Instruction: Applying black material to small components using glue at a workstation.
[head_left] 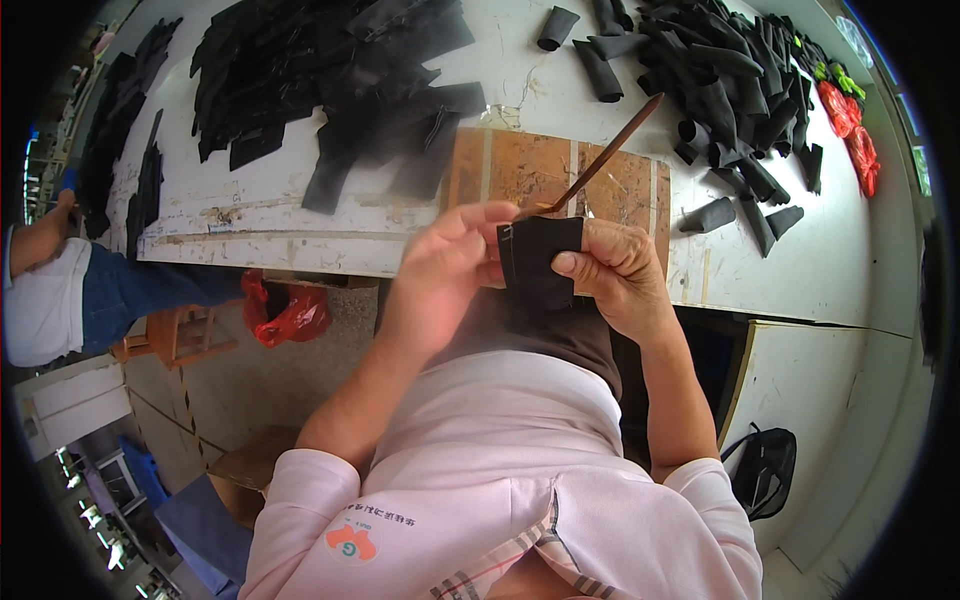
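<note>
In front of my waist, a small dark, flat fabric piece (540, 265) with pale stitches along its left edge is held up between my hands. My right hand (628, 272) pinches its right side, the thumb lying over the front. Curled and slightly blurred, the fingers of my left hand (447, 262) meet the left edge and top corner. A slim brown stick (612, 152) with a pointed tip slants up to the right from the top of the fabric. Its lower end is near my left index finger, partly hidden by the fabric and fingers.
A brown board (480, 170) lies at the white table's (350, 235) near edge. Flat black pieces (330, 70) heap at left, black fabric tubes (730, 80) at right. Red bags (848, 125) sit far right; another red bag (285, 312) hangs below. Another person (50, 285) stands left.
</note>
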